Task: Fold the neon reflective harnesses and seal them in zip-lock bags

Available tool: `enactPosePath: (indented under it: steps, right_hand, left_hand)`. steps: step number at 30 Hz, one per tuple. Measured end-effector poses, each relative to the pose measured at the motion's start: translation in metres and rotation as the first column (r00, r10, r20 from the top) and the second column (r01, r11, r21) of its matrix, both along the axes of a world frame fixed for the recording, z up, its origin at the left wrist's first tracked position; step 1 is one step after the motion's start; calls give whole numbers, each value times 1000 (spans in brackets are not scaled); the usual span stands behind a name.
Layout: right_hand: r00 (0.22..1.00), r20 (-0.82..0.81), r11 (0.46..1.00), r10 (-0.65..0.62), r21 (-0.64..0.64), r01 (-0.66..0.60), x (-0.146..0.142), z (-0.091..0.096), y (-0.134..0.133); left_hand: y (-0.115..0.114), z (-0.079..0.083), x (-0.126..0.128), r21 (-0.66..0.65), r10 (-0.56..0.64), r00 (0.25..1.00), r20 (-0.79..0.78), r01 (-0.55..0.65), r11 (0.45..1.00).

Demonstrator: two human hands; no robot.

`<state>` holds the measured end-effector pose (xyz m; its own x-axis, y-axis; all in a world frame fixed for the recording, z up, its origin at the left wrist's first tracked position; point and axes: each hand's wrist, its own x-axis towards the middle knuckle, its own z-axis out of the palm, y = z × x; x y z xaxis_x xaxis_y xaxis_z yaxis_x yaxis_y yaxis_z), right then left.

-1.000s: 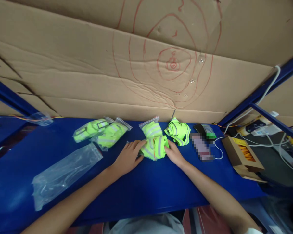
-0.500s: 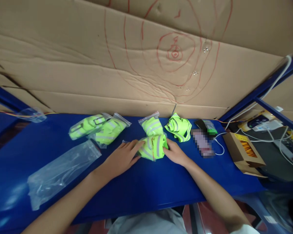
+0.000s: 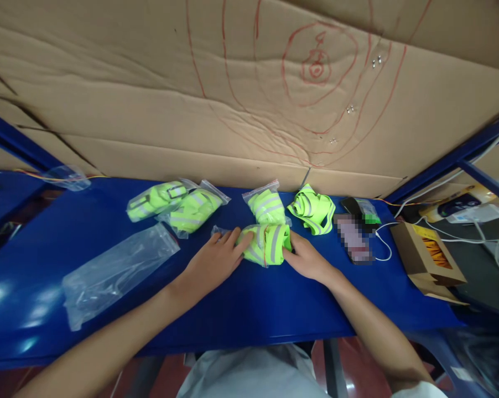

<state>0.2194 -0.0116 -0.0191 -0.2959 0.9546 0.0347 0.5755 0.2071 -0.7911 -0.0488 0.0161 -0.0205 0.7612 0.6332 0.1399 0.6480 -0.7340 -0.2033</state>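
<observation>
A neon-yellow bundle of reflective straps [image 3: 277, 243] with grey stripes lies partly inside a clear zip bag [image 3: 251, 251] in front of me. My left hand [image 3: 216, 257] grips the bag and the bundle's left side, thumb on top. From the right, my right hand [image 3: 307, 257] has its fingers around the open end of the bundle; some fingertips are hidden behind it. Just beyond lies a bagged strap bundle [image 3: 268, 205], and right of that an unbagged strap bundle [image 3: 311, 207].
Two more bagged bundles [image 3: 195, 210] lie left at the back. A flat clear plastic bag [image 3: 120, 276] rests near my left forearm. To the right are a blurred phone [image 3: 353, 237] with a white cable and a cardboard box [image 3: 427, 257]. A cardboard wall [image 3: 150, 110] closes the back.
The view has shifted slightly. My right hand's fingers stay at the bundle's open end, which looks a little rounder and wider. My left hand keeps its hold on the bag.
</observation>
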Motion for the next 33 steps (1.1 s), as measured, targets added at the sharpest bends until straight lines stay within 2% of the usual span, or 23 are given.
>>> enactPosePath:
  steps: [6,10,13,15,17,20,23,25,27,30,31,33]
  right_hand:
    - [1000,0,1000,-6,6,6,-2,2,-1]
    - [997,-45,998,-61,-8,60,-4,1,-2]
    - [982,-142,991,-124,-61,116,-2,2,-1]
    - [939,-276,978,-204,-100,183,4,6,1]
    - [839,-424,940,-341,-156,303,12,11,4]
    - [669,-545,856,-505,-219,469,27,18,11]
    - [554,-614,792,-562,-208,574,41,20,19]
    - [496,-644,751,-583,-194,632,50,18,27]
    - [464,-653,714,-599,-174,678,59,15,34]
    - [440,-658,659,-612,-116,743,68,7,40]
    - [452,-649,630,-612,-53,775,69,4,39]
    - [525,-584,531,-620,180,828,67,0,33]
  left_hand:
    - [1,-3,0,18,-23,1000,10,23,1000]
    - [2,-6,-1,24,-30,999,37,29,999]
    - [4,-5,-4,44,-51,998,42,50,998]
    - [6,0,-8,79,-65,998,6,64,995]
    - [8,8,-13,123,-28,999,-26,31,992]
    - [13,25,-22,196,162,987,18,-163,967]
    - [14,39,-27,213,352,926,135,-374,903]
    - [13,43,-28,185,415,888,198,-449,874]
    - [10,42,-27,145,436,869,232,-474,868]
    - [5,37,-23,111,402,878,261,-441,891]
    - [3,35,-21,108,377,886,269,-417,903]
    - [-1,31,-16,107,312,909,276,-351,930]
